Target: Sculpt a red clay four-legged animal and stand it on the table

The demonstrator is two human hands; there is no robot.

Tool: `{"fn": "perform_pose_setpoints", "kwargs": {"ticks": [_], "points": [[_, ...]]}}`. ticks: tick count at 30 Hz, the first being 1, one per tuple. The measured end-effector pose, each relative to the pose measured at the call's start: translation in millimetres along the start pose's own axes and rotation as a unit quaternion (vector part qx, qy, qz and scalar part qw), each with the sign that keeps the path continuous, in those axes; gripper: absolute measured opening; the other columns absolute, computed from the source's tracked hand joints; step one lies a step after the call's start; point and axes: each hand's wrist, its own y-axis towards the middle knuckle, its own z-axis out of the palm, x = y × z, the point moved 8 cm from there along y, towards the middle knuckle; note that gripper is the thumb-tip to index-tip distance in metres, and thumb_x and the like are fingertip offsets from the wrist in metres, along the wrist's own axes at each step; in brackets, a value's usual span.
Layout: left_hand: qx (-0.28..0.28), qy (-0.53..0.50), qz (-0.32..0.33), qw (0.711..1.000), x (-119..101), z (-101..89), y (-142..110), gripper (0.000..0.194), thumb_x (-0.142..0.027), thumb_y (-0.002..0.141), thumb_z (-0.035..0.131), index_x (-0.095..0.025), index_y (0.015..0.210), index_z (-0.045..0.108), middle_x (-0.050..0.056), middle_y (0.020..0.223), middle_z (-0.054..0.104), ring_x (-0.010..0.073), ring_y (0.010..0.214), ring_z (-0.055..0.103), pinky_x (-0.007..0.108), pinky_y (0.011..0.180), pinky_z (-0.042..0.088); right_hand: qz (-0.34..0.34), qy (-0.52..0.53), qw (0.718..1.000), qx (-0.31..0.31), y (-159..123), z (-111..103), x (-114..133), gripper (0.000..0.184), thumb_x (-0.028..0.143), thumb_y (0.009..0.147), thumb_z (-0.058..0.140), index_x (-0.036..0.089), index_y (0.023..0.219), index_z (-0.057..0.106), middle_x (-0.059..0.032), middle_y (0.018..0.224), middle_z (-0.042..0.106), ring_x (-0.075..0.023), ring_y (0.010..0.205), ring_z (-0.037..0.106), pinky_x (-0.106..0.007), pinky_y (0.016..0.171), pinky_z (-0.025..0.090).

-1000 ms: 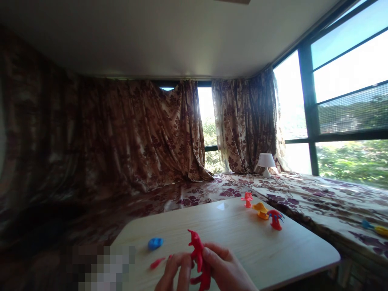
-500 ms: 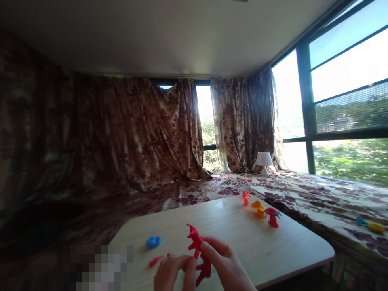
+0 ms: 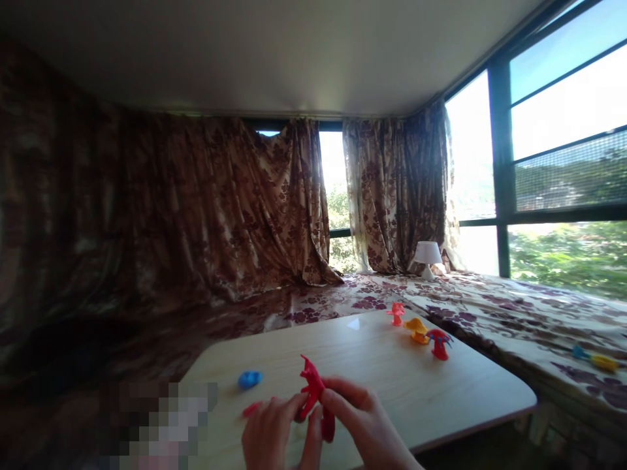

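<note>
Both my hands hold a red plastic toy figure (image 3: 313, 391) over the near edge of a light wooden table (image 3: 392, 385). My left hand (image 3: 272, 434) pinches its lower left side with closed fingers. My right hand (image 3: 362, 424) grips its right side, fingers curled round it. The figure's pointed top sticks up between my hands. A small red piece (image 3: 251, 409) lies on the table just left of my left hand, and a blue piece (image 3: 250, 378) lies a little farther back.
Three small toy figures, pink (image 3: 396, 313), orange (image 3: 417, 329) and red-blue (image 3: 439, 343), stand at the table's far right. A floral-covered platform (image 3: 514, 313) surrounds the table, with a white lamp (image 3: 428, 258) by the curtains and a blue-yellow toy (image 3: 595, 359) at right.
The red figure has tilted and turned slightly between my hands; my left fingers moved closer onto it. The view shifted a little.
</note>
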Motion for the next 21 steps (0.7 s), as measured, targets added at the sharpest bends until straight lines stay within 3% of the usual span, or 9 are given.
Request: {"fn": "perform_pose_setpoints", "kwargs": {"ticks": [6,11,14,19,21], "points": [[0.016,0.032,0.061,0.998,-10.4,-3.9,7.2,0.011,-0.028,0.084,0.059,-0.024,0.093,0.064,0.001,0.076,0.071,0.019,0.069,0.063,0.035,0.081,0.04,0.017,-0.003,1.0,-0.022,-2.9,-1.6,-0.2,0.041,0.053,0.071,0.073,0.016,0.088,0.078,-0.004,0.069,0.068,-0.018,0.069,0.059,-0.025,0.06,0.049],[0.056,0.077,0.105,0.99,-12.1,-2.4,7.3,0.017,-0.02,0.078,0.063,-0.023,0.095,0.062,0.002,0.076,0.071,0.0198,0.071,0.064,0.036,0.083,0.039,0.029,0.011,0.999,-0.017,-2.8,-0.9,-2.6,0.043,0.052,0.07,0.073,0.015,0.091,0.078,-0.004,0.068,0.069,-0.0156,0.063,0.058,-0.024,0.056,0.049],[0.053,0.067,0.099,0.991,-11.9,-1.8,6.0,0.014,-0.022,0.08,0.061,-0.023,0.093,0.062,0.002,0.075,0.07,0.0202,0.072,0.064,0.036,0.083,0.039,0.03,0.013,0.999,-0.027,-2.4,-2.4,-5.7,0.043,0.052,0.068,0.074,0.015,0.091,0.078,-0.0041,0.068,0.069,-0.0148,0.062,0.057,-0.023,0.055,0.049],[0.0,0.051,0.042,0.998,-6.7,-3.7,5.4,0.011,-0.026,0.079,0.062,-0.025,0.091,0.064,0.002,0.075,0.071,0.0212,0.072,0.063,0.038,0.086,0.039,0.026,0.002,0.999,-0.027,-1.4,-1.2,-3.4,0.043,0.053,0.07,0.073,0.016,0.091,0.078,-0.0029,0.063,0.068,-0.0098,0.049,0.049,-0.021,0.046,0.044],[-0.004,0.048,0.042,0.998,-5.7,-3.2,5.5,0.011,-0.025,0.079,0.063,-0.026,0.089,0.064,0.002,0.075,0.071,0.0216,0.071,0.063,0.04,0.086,0.039,0.017,-0.009,1.0,-0.017,-1.2,0.2,1.7,0.041,0.052,0.071,0.072,0.017,0.091,0.078,-0.003,0.066,0.068,-0.0114,0.053,0.052,-0.022,0.05,0.047]]}}
